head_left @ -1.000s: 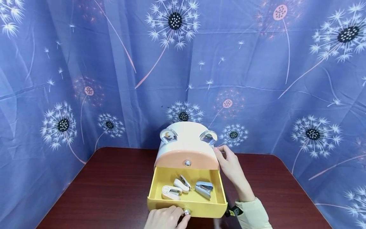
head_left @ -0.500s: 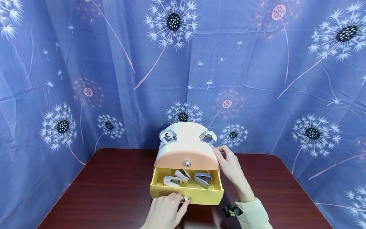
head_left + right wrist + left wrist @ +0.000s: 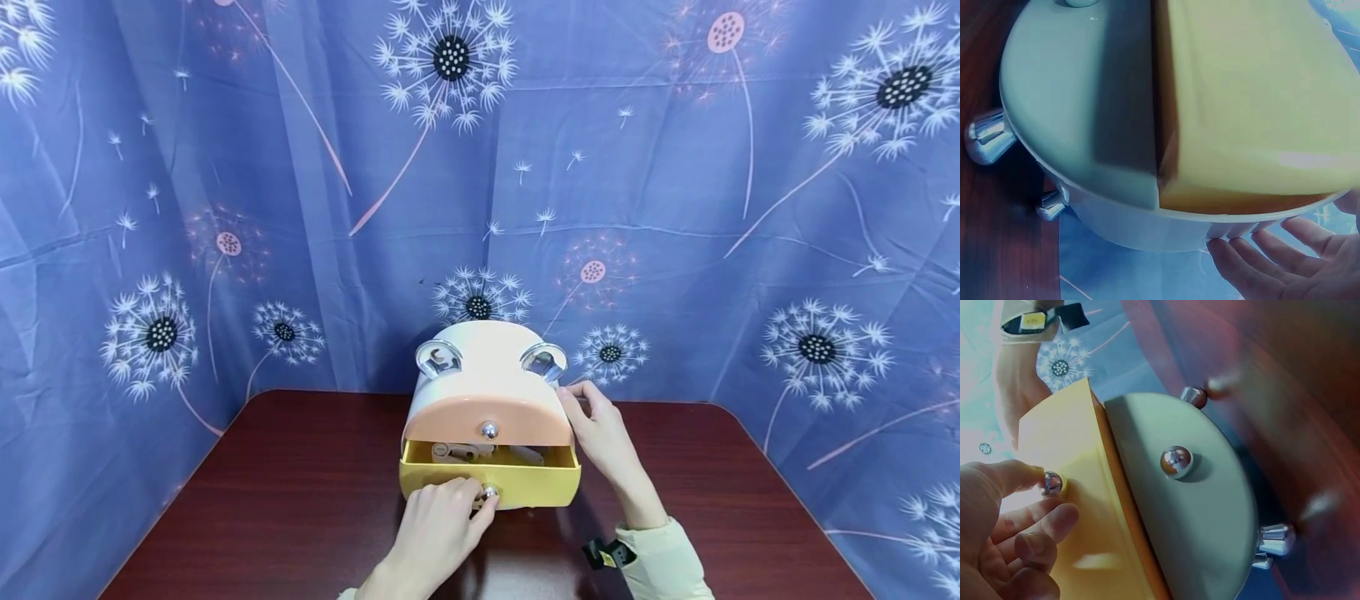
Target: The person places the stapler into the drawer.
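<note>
A small rounded box [image 3: 487, 358] with a white top and a peach upper front stands on the table, its yellow lower drawer [image 3: 532, 487] partly pulled out. My left hand [image 3: 435, 529] pinches the drawer's round silver knob [image 3: 1052, 483] between thumb and fingers. Against the box's right side, my right hand [image 3: 603, 433] rests its fingertips, and the right wrist view shows its fingers [image 3: 1285, 256] along the white wall. Inside the drawer lie white staplers [image 3: 453, 452] and a blue-grey stapler [image 3: 527, 455], mostly hidden behind the drawer front.
Two shiny round silver pieces [image 3: 439, 358] stick up from the box top. A second silver knob [image 3: 489, 430] sits on the peach front. The dark red table [image 3: 262, 492] spreads around the box, with a blue dandelion curtain [image 3: 360, 317] behind it.
The yellow drawer has slid inward, pushed by my left hand on its knob, and the staplers have gone farther under the peach front. My right hand has stayed at the box's side.
</note>
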`<state>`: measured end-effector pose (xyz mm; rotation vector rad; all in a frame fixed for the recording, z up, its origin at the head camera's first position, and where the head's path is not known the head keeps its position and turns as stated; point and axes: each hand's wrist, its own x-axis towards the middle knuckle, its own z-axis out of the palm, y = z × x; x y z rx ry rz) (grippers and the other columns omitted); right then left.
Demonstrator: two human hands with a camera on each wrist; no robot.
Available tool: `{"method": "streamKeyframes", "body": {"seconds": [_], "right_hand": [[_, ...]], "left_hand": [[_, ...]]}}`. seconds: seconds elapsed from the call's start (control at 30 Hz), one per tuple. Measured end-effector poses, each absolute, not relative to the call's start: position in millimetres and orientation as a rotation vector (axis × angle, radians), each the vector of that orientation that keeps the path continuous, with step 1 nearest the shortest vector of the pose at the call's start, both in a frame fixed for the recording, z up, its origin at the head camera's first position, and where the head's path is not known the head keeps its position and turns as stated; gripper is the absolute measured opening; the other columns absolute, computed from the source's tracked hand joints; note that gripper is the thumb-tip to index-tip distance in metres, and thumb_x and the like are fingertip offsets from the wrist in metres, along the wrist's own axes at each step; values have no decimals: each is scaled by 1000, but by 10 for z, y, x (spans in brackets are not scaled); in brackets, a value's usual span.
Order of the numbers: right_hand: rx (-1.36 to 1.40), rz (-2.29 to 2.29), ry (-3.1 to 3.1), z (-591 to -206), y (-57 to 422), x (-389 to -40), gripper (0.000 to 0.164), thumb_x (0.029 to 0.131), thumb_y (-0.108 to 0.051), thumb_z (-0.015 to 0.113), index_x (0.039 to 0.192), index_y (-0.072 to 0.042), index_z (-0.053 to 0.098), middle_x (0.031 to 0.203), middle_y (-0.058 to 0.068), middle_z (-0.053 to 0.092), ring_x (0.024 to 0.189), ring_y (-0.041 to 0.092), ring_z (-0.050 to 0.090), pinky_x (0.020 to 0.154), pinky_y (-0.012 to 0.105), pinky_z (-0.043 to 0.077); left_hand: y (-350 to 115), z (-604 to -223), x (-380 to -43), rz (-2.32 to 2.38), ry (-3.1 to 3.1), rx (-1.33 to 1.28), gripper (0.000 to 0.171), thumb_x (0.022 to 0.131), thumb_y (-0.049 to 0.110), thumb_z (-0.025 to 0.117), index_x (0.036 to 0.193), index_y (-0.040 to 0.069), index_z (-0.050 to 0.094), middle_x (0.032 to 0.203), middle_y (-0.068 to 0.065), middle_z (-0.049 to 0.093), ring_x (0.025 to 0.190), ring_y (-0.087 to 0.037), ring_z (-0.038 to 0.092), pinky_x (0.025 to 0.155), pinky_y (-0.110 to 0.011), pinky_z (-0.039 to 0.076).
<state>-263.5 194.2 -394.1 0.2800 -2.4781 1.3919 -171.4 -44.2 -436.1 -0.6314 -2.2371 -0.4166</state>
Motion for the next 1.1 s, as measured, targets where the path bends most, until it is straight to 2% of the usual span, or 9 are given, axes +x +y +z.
{"method": "streamKeyframes", "body": {"seconds": [0.23,0.5,1.1], "right_hand": [[280,1400,-2475,-3939,1939,-2630,37,100,-46,51,110,-12,61,99,6,70,88,18,65,77,38,49],[270,1405,-2476,-3944,1935,-2639,38,100,-47,50,110,-12,61,90,4,69,76,17,63,71,34,48],[269,1391,-2473,-3939,1940,-2628,37,101,-46,50,109,-12,62,94,5,69,81,17,63,70,34,48]], "left_hand": [[-440,-4351,-1824,-418,-2244,-618,30,81,29,76,63,21,54,57,13,45,44,-9,47,38,-25,31],[-426,-4333,-1916,-419,-2221,-595,28,79,27,78,64,20,55,56,11,49,43,-13,50,38,-27,33],[-415,-4352,-2018,-428,-2240,-587,26,79,27,77,64,19,57,57,10,51,44,-12,49,39,-27,35]]}}
